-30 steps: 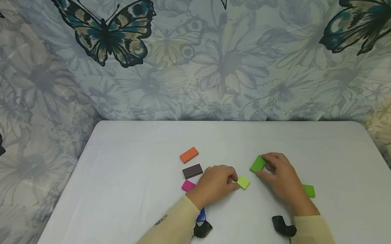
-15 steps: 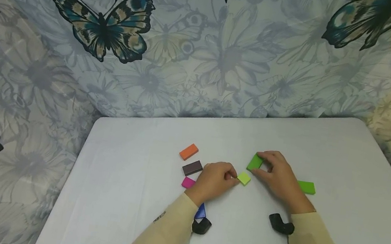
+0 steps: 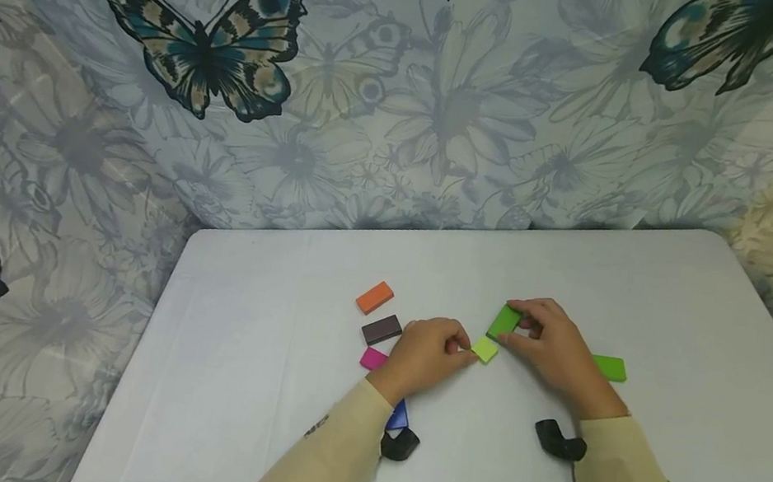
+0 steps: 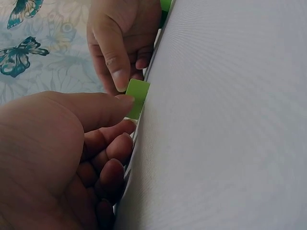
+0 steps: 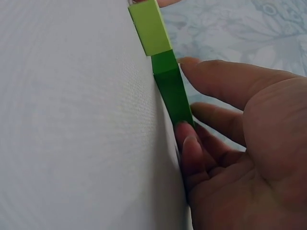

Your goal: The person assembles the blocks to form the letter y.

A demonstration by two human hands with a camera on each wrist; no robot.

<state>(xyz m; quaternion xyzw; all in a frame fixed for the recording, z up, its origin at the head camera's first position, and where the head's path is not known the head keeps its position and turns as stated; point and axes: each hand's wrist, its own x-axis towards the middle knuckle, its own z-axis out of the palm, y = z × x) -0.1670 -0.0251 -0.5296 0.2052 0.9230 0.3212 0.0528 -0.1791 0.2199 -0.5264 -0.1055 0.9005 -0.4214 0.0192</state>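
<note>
Green blocks point(image 3: 504, 322) closer, white table point(image 3: 259, 389)

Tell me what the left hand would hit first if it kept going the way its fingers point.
Likely the green block that the right hand holds: the left hand pinches the lime block, which already looks pressed against it.

No readable text, label or number anywhere.

green blocks point(image 3: 503, 322) 3 | orange block point(image 3: 375, 298) 1 | brown block point(image 3: 381, 329) 1 | pink block point(image 3: 372, 358) 1 | blue block point(image 3: 397, 418) 1
</note>
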